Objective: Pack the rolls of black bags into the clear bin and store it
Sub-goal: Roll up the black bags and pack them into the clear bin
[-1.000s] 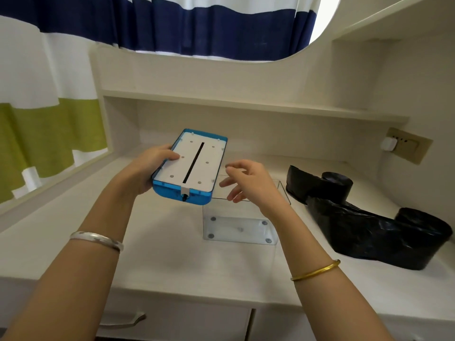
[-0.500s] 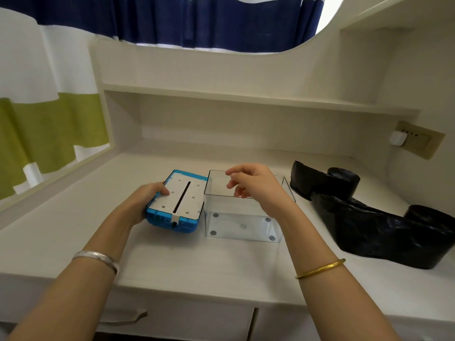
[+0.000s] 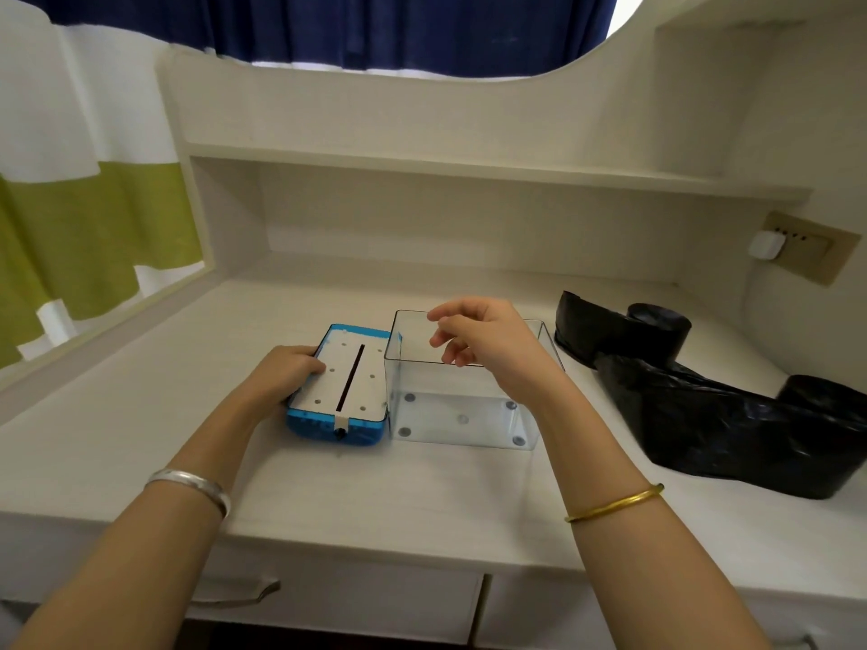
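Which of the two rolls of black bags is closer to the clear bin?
The far roll of black plastic bags, toward the back wall, lies just right of the clear plastic bin. The other black roll sits farther right, near the desk's right edge.

Two rolls of black bags [image 3: 666,342] [image 3: 769,433], one clear bin [image 3: 462,415], one blue lid [image 3: 345,382].

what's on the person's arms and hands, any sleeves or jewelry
Both forearms are bare, with no sleeves in view. The left hand has a flat silver bangle at its wrist; the right hand has a thin gold bangle. No rings or gloves show.
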The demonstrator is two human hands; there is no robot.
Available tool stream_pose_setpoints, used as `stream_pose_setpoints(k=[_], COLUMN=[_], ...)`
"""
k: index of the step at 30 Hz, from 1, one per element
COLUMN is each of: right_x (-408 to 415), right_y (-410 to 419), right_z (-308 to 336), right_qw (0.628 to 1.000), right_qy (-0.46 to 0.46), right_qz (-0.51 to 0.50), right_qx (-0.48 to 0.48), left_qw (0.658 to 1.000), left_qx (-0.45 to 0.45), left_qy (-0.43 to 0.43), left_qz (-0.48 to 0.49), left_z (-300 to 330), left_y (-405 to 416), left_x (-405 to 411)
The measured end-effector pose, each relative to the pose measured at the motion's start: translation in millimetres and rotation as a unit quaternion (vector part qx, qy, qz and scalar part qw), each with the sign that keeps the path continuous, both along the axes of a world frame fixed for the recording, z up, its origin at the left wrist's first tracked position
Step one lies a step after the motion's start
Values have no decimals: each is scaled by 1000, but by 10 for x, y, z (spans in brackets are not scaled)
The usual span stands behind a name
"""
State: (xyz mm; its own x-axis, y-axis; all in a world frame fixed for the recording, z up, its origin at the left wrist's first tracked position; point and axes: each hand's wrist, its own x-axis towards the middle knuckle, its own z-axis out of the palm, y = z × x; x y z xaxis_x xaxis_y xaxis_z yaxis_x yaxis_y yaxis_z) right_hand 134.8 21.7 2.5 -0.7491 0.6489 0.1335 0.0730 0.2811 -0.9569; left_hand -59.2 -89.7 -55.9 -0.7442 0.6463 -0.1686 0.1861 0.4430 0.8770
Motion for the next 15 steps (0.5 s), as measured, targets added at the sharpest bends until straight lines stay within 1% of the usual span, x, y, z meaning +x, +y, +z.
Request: stream_pose_setpoints(k=[5,6,8,9,11,13,15], right_x=[-17,-17,-11,-10,-8,2,16], right_y=[-19,-23,-26,-28,-36,-41,-48], right_z=[-9,-12,-15,-19,-25,-25,-12], right_qw=[1000,1000,1000,1000,1000,1000,1000], right_qy=[1,1,1,0,0,3,8], right_qz=[-12,-13,-15,-15,-14,-12,-5], right_qx=[15,16,15,15,15,11,-2], left_qw=[997,994,984,980,973,963,948], left_qx=[-68,-82,-98,-83,-18,42,75], left_qy=[47,70,146,176,227,267,308], left_qz=[-7,-3,18,34,36,5,-41], left_z=[-9,3,48,97,229,410,577], left_y=[19,29,62,80,132,213,294], left_x=[-31,-24,3,44,165,343,534])
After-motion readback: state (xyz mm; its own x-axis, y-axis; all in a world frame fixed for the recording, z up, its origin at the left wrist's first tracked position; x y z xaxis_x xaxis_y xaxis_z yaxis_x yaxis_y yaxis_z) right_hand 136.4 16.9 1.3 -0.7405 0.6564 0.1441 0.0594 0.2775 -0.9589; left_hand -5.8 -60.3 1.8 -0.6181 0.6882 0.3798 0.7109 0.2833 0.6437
